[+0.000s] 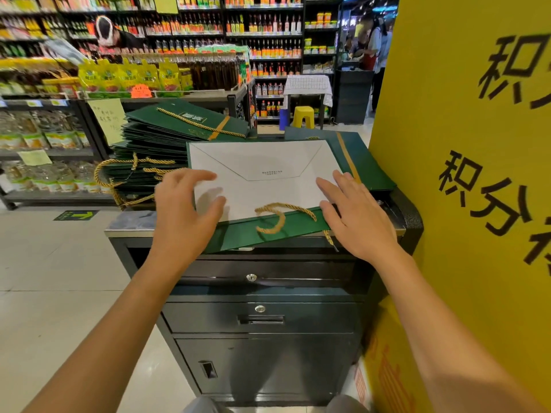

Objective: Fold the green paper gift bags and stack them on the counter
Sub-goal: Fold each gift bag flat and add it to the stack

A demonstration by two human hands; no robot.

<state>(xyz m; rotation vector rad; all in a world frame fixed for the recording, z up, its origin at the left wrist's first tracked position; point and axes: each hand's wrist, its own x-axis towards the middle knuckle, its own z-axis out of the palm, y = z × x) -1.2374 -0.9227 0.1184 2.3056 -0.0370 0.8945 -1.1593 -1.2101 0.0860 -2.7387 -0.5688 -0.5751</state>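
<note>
**Two hands at a flattened green gift bag on the counter**

The left hand [185,213] is spread, fingers loosely curved, with forefinger and thumb over the left edge of the bag's white base panel; whether the tips touch the paper cannot be told. The right hand [357,216] lies flat with straight fingers on the right edge of the same panel. The green paper gift bag [268,231] lies flat at the centre of the frame on the counter [134,226], its white folded base uppermost and its green body overhanging the near edge. A gold rope handle [277,216] curls on it between the hands. A second flat green bag [369,165] lies beneath it, showing at centre right. A stack of folded green bags [167,135] stands just beside, at upper left, handles trailing out. Below the counter top are dark drawers with locks [251,277]. A yellow printed panel [477,144] fills the right side; shelves of bottles [262,25] cross the top of the frame.
</note>
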